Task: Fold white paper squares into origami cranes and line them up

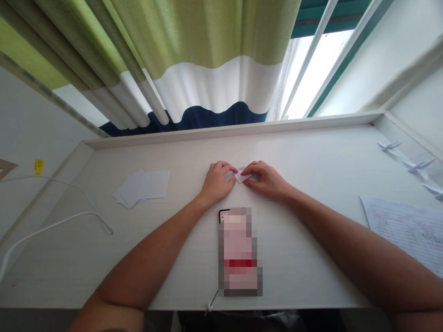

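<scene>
Soft daylight from the overexposed window (311, 69); wide-angle warping at edges

Phone (240, 251) screen blurred out; folded paper (239, 175) mostly hidden under fingers (254, 168); printed sheet (408, 228) cut by right edge

The curtain (194, 55) runs in wavy bands of green, white and navy. The folded paper (239, 175), the paper squares (145, 186) and the desk (311, 157) are white; the tag (38, 166) is yellow.

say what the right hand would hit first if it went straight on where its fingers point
The folded paper that the right hand now touches; just beyond it, probably the left hand.
</scene>
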`<state>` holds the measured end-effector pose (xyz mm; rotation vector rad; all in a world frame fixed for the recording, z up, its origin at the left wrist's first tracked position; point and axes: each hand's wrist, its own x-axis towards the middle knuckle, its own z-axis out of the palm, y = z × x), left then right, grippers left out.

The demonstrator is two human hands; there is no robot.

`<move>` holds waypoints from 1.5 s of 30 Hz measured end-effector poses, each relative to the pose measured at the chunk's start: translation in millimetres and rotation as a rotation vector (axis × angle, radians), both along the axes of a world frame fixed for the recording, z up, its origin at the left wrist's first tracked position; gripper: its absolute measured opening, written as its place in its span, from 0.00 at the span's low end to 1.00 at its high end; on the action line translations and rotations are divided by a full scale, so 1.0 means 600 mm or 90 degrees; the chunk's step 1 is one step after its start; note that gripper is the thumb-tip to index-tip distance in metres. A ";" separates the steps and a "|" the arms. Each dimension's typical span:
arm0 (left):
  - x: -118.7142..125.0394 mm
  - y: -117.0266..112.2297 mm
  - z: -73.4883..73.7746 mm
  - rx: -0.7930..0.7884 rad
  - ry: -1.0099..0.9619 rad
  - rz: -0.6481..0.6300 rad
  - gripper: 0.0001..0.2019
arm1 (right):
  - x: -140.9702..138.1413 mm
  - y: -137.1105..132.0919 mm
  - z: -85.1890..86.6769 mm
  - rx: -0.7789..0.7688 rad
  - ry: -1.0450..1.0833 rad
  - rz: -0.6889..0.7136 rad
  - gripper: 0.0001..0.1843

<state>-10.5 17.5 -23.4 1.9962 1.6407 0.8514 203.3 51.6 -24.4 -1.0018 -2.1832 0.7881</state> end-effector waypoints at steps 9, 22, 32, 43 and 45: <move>0.002 -0.003 0.004 -0.012 0.014 0.008 0.10 | -0.003 0.000 -0.001 -0.035 0.031 -0.020 0.11; -0.001 -0.004 0.007 -0.015 0.043 -0.025 0.11 | -0.005 -0.003 0.008 -0.092 0.037 -0.046 0.14; -0.011 0.002 0.005 -0.008 -0.018 -0.063 0.07 | -0.005 -0.003 0.015 -0.138 0.058 -0.076 0.13; -0.015 0.004 0.004 -0.023 -0.033 -0.072 0.09 | -0.002 -0.001 0.010 -0.160 0.061 -0.072 0.13; -0.016 0.004 0.004 -0.024 -0.027 -0.076 0.08 | -0.002 -0.001 0.011 -0.161 0.064 -0.071 0.13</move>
